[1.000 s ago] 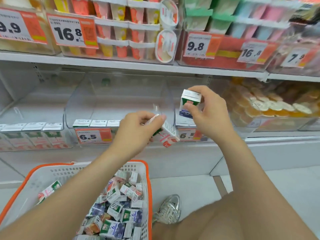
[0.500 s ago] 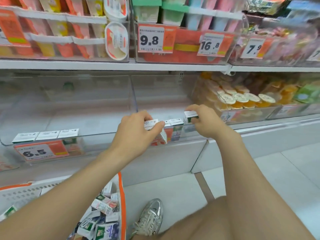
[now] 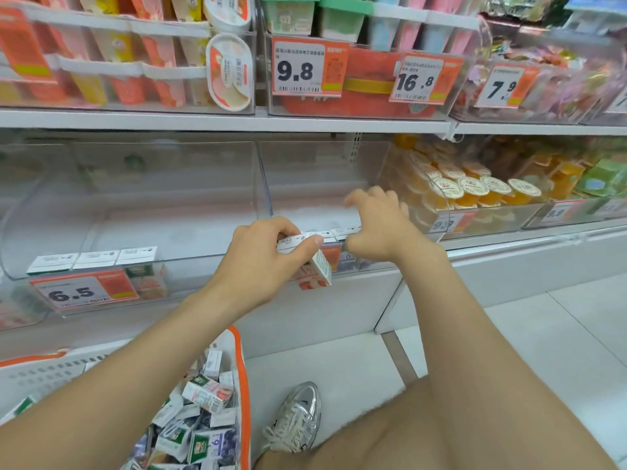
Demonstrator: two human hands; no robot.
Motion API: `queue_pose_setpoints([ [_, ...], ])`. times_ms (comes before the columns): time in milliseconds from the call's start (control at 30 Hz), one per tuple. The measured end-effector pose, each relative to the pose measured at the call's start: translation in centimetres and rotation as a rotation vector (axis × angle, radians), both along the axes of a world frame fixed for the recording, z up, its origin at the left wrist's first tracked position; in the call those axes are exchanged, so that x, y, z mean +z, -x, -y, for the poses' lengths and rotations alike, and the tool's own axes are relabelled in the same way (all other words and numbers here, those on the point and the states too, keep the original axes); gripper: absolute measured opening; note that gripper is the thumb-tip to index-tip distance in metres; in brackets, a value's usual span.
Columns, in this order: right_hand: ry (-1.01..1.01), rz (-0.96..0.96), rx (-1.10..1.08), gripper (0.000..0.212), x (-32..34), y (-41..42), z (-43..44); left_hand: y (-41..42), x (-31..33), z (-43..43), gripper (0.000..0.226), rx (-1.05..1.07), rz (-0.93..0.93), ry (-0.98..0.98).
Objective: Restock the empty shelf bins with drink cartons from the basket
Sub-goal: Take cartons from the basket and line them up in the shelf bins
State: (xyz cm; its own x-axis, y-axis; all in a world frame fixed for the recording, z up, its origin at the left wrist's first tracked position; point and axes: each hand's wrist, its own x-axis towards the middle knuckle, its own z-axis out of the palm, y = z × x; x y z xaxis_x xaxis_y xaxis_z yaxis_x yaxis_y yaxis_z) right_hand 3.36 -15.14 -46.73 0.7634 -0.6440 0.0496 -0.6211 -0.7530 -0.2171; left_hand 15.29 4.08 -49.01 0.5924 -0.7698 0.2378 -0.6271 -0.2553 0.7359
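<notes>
A few cartons (image 3: 95, 261) line the near edge of the left bin (image 3: 163, 198) and the right bin (image 3: 315, 178), and the basket (image 3: 241, 378) holds lots more (most of the job is left). The left hand (image 3: 261, 256) pinches one carton (image 3: 319, 269) at the front of the right bin. It leans, long side up and down, bottom tipped right. The right hand (image 3: 376, 228) is spread open, holding nothing.

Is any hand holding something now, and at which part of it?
The left hand pinches a red-and-white drink carton at its top end. The right hand holds nothing.
</notes>
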Motion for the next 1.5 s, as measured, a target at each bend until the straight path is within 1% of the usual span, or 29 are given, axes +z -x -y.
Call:
queue_pose_setpoints([
  [33, -0.007, 0.131, 0.072, 0.063, 0.6, -0.2, -1.1, -0.2, 0.3, -0.5, 0.037, 0.005, -0.014, 0.008],
  [67, -0.074, 0.255, 0.152, 0.054, 1.1, -0.6, -2.5, -0.4, 0.5, -1.1, 0.037, 0.017, -0.020, 0.016],
  [100, -0.185, 0.344, 0.222, 0.045, 1.6, -0.9, -4.1, -0.7, 0.8, -1.8, 0.037, 0.031, -0.021, 0.021],
  [133, -0.293, 0.378, 0.280, 0.039, 2.1, -1.2, -5.7, -1.0, 1.1, -2.6, 0.037, 0.045, -0.023, 0.023],
  [167, -0.370, 0.358, 0.340, 0.039, 2.4, -1.6, -7.2, -1.5, 1.4, -3.5, 0.037, 0.058, -0.032, 0.023],
  [200, -0.397, 0.299, 0.400, 0.046, 2.6, -2.0, -8.5, -2.0, 1.7, -4.5, 0.037, 0.070, -0.051, 0.025],
  [267, -0.367, 0.167, 0.494, 0.062, 3.1, -3.2, -10.7, -3.3, 2.3, -6.7, 0.039, 0.094, -0.103, 0.038],
  [300, -0.352, 0.134, 0.516, 0.062, 3.3, -4.0, -11.6, -4.0, 2.5, -7.9, 0.040, 0.115, -0.126, 0.050],
  [400, -0.363, 0.123, 0.576, 0.042, 3.8, -7.2, -14.4, -6.2, 3.3, -11.7, 0.047, 0.188, -0.177, 0.083],
  [467, -0.389, 0.129, 0.613, 0.036, 4.2, -9.4, -16.3, -7.8, 3.7, -14.2, 0.046, 0.193, -0.249, 0.120],
  [533, -0.449, 0.151, 0.605, 0.033, 4.6, -11.5, -18.2, -9.5, 4.0, -16.5, 0.042, 0.187, -0.304, 0.171],
  [633, -0.488, 0.283, 0.558, 0.038, 5.1, -14.6, -21.9, -12.4, 4.5, -20.0, 0.042, 0.188, -0.326, 0.270],
  [733, -0.493, 0.340, 0.553, 0.048, 5.3, -17.7, -26.1, -15.0, 5.3, -23.4, 0.035, 0.194, -0.227, 0.264],
  [800, -0.489, 0.395, 0.576, 0.055, 5.1, -19.7, -28.4, -16.8, 5.7, -25.6, 0.041, 0.224, -0.180, 0.231],
  [867, -0.419, 0.496, 0.619, 0.061, 4.9, -21.6, -30.4, -18.9, 5.6, -27.5, 0.045, 0.329, -0.136, 0.207],
  [933, -0.396, 0.574, 0.668, 0.058, 4.6, -23.4, -32.1, -21.0, 5.0, -29.4, 0.032, 0.516, -0.044, 0.135],
  [1000, -0.431, 0.621, 0.726, 0.052, 4.0, -25.2, -33.8, -23.0, 4.4, -31.2, 0.017, 0.661, 0.005, -0.004],
  [1033, -0.426, 0.630, 0.753, 0.050, 3.5, -26.3, -34.5, -23.9, 4.3, -32.0, 0.020, 0.685, 0.023, -0.106],
  [1100, -0.372, 0.620, 0.799, 0.050, 2.4, -28.5, -35.8, -25.9, 4.1, -33.9, 0.034, 0.684, 0.103, -0.301],
  [1167, -0.376, 0.560, 0.797, 0.051, 1.2, -30.8, -37.0, -27.1, 4.1, -35.6, 0.041, 0.681, 0.160, -0.500],
  [1233, -0.409, 0.494, 0.779, 0.046, 0.3, -32.7, -38.3, -27.7, 4.1, -36.9, 0.049, 0.621, 0.114, -0.717],
  [1300, -0.351, 0.466, 0.769, 0.043, -0.7, -34.5, -39.3, -27.8, 4.1, -37.6, 0.057, 0.509, 0.067, -0.889],
  [1367, -0.320, 0.408, 0.721, 0.041, -1.6, -36.3, -40.1, -27.8, 4.3, -38.1, 0.054, 0.419, 0.059, -0.996],
  [1433, -0.370, 0.321, 0.664, 0.039, -2.1, -38.1, -40.9, -27.9, 4.5, -38.2, 0.042, 0.375, 0.104, -1.074],
  [1500, -0.403, 0.219, 0.635, 0.039, -2.3, -39.7, -41.5, -27.9, 4.6, -38.3, 0.035, 0.372, 0.132, -1.109],
])
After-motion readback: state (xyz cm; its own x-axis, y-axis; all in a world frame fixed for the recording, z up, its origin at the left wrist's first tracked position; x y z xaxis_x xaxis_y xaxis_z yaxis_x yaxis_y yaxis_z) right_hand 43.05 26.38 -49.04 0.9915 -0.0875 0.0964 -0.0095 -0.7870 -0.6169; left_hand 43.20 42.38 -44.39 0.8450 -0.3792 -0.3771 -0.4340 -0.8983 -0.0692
